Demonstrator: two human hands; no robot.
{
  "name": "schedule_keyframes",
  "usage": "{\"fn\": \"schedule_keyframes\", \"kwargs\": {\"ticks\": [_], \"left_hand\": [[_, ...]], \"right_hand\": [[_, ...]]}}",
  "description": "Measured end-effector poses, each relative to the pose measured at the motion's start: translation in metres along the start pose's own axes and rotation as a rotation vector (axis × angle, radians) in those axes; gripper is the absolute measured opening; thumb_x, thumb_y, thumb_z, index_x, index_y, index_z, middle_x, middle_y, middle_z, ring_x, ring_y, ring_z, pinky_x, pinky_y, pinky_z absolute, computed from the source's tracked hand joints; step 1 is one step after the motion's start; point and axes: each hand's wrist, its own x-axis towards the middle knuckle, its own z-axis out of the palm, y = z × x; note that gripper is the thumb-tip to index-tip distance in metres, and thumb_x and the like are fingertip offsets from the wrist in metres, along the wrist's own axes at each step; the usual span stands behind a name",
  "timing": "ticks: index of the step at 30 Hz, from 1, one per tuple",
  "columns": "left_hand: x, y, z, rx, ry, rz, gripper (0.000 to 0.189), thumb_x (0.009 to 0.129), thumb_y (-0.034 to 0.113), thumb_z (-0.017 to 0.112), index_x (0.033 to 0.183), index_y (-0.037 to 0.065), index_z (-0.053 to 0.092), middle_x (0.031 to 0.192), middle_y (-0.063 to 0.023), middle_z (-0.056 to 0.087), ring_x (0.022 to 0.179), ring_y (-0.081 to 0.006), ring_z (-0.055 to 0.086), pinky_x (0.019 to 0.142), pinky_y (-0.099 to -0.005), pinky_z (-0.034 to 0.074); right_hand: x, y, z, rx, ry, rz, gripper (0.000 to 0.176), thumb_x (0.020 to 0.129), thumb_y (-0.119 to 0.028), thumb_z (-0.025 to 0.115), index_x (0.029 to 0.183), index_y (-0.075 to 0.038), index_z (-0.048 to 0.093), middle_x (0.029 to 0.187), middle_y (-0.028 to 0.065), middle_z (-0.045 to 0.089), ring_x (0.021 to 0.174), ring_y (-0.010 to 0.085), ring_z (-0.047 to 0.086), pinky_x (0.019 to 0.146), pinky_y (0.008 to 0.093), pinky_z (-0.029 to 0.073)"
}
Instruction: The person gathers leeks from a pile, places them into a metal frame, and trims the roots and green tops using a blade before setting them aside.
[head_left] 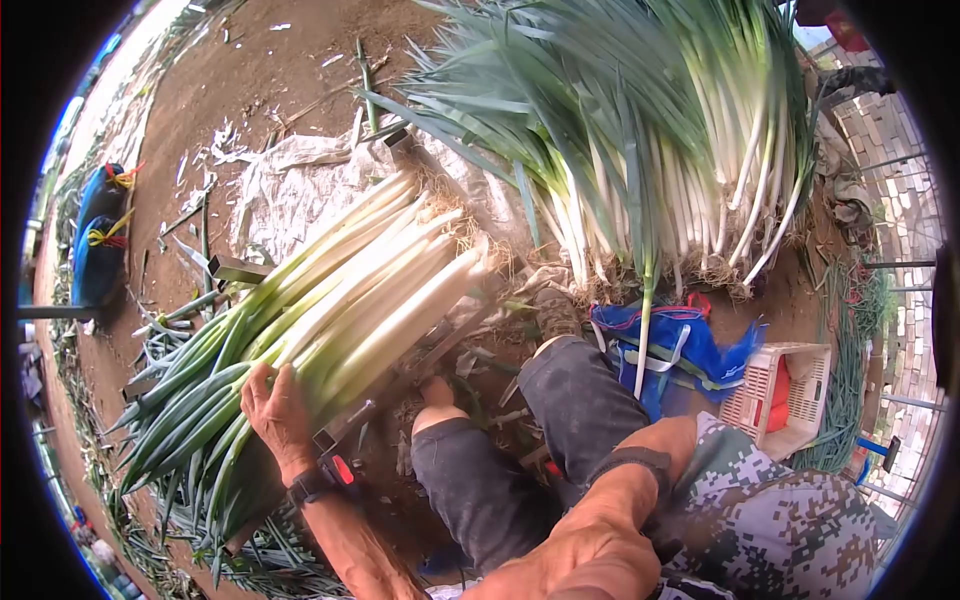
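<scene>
Two grips seen: left grip [275, 410] part open, fingers laid on leek bundle [345, 290], no firm hold seen; right grip [590, 560] fingers hidden, can't tell. Bundle slanted, roots pointed away up-right from the nearer left grip. Metal frame [345, 425] set under bundle; leek pile [700, 130], blue bag [640, 350], crate [806, 405] spread right of bundle on dirt ground [270, 60].

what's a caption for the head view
Left hand on a row of green onions, a larger heap beyond
</scene>
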Motion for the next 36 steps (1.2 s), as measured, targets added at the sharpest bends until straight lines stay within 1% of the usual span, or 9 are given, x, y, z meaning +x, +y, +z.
{"fn": "schedule_keyframes", "kwargs": {"ticks": [3,7,8,12,17,24,28,31,36], "left_hand": [[0.0,0.003,0.004,-0.002,-0.044,-0.023,0.026,0.076,0.006,0.068,0.1,0.013,0.07,0.11,-0.009,0.058,0.107,-0.0326,0.055,0.093,-0.0453,0.044],[0.002,0.004,0.009,-0.013,-0.008,-0.052,0.029,0.073,0.004,0.069,0.1,0.013,0.069,0.109,-0.0087,0.057,0.107,-0.0323,0.055,0.092,-0.0455,0.044],[0.001,0.001,0.012,-0.017,-0.002,-0.051,0.029,0.073,0.004,0.07,0.1,0.013,0.069,0.109,-0.0086,0.058,0.107,-0.0324,0.055,0.092,-0.0455,0.044],[0.008,0.007,0.002,-0.028,-0.005,-0.011,0.027,0.076,0.002,0.069,0.101,0.009,0.067,0.11,-0.0095,0.06,0.107,-0.0329,0.057,0.094,-0.0453,0.044],[0.013,0.007,0.009,-0.025,-0.01,0.066,0.025,0.078,0.0,0.068,0.102,0.006,0.066,0.112,-0.0098,0.062,0.109,-0.0335,0.057,0.097,-0.0442,0.044],[0.017,0.013,-0.003,-0.133,-0.131,0.041,0.025,0.075,-0.001,0.07,0.099,0.005,0.067,0.112,-0.0094,0.061,0.11,-0.0334,0.058,0.095,-0.0444,0.047],[0.012,0.01,0.007,-0.119,-0.085,0.001,0.033,0.073,-0.005,0.071,0.104,0.006,0.069,0.114,-0.0095,0.061,0.109,-0.0322,0.059,0.096,-0.0427,0.048],[0.009,0.011,0.008,-0.177,-0.06,-0.019,0.032,0.073,-0.004,0.069,0.103,0.007,0.067,0.112,-0.0096,0.06,0.108,-0.0331,0.057,0.094,-0.0443,0.048],[0.013,0.02,-0.022,-0.065,-0.11,-0.085,0.031,0.077,0.001,0.074,0.106,0.008,0.069,0.131,-0.0131,0.059,0.124,-0.0363,0.054,0.105,-0.0458,0.043]], "right_hand": [[0.032,-0.017,-0.012,-0.711,-0.156,-0.202,0.083,0.099,-0.06,0.047,0.139,0.013,0.04,0.129,0.0249,0.053,0.097,0.0242,0.064,0.072,0.0315,0.056],[0.067,-0.069,0.011,-0.599,-0.327,0.419,0.095,0.092,-0.072,0.046,0.135,0.012,0.046,0.127,0.0247,0.053,0.102,0.0239,0.062,0.071,0.0325,0.056],[0.053,-0.063,0.003,-0.482,-0.33,0.35,0.093,0.092,-0.072,0.046,0.137,0.01,0.046,0.128,0.0236,0.053,0.104,0.0237,0.062,0.072,0.0329,0.057],[0.068,-0.101,0.039,-1.004,0.457,0.408,0.083,0.096,-0.074,0.03,0.116,0.001,0.06,0.104,0.0146,0.065,0.09,0.0233,0.067,0.073,0.0377,0.057],[0.106,-0.273,0.049,-1.429,0.72,-0.006,0.072,0.102,-0.066,0.031,0.112,-0.003,0.064,0.095,0.0098,0.066,0.085,0.0253,0.063,0.079,0.0418,0.055],[0.108,-0.348,0.031,-1.776,1.156,-0.142,0.053,0.102,-0.057,0.046,0.107,-0.006,0.061,0.09,0.0069,0.069,0.078,0.0218,0.069,0.074,0.0413,0.06],[0.102,-0.355,0.015,-2.338,1.061,0.039,0.041,0.103,-0.046,0.053,0.101,-0.005,0.062,0.083,0.0088,0.068,0.076,0.0203,0.07,0.069,0.0399,0.059],[0.098,-0.358,0.021,-3.145,0.543,0.553,0.037,0.102,-0.039,0.057,0.098,-0.003,0.063,0.082,0.0113,0.068,0.079,0.0226,0.07,0.07,0.039,0.056],[0.099,-0.36,0.023,-3.378,0.159,0.516,0.021,0.092,-0.024,0.065,0.103,-0.006,0.068,0.095,0.0152,0.07,0.087,0.0328,0.068,0.079,0.0415,0.054]]}}
